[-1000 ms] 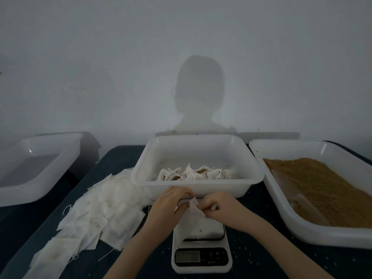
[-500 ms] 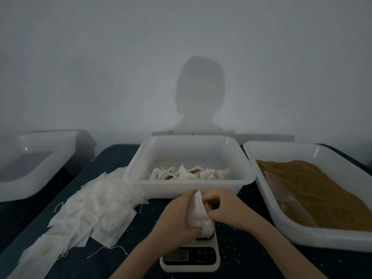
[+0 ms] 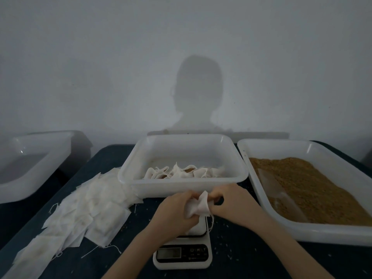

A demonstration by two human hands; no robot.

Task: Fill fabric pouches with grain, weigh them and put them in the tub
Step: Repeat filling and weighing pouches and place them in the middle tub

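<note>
scale [image 3: 182, 256] with dim blank display, small button symbols and brand mark too blurred to read

Tub wall [image 3: 181, 188] (just beyond hands).

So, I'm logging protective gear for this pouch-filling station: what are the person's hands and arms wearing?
Nothing that shows. The left hand and right hand are bare, with no gloves, and no rings or watch can be made out in the dim light. Both forearms are bare to the picture's lower edge; no sleeve shows.
</note>
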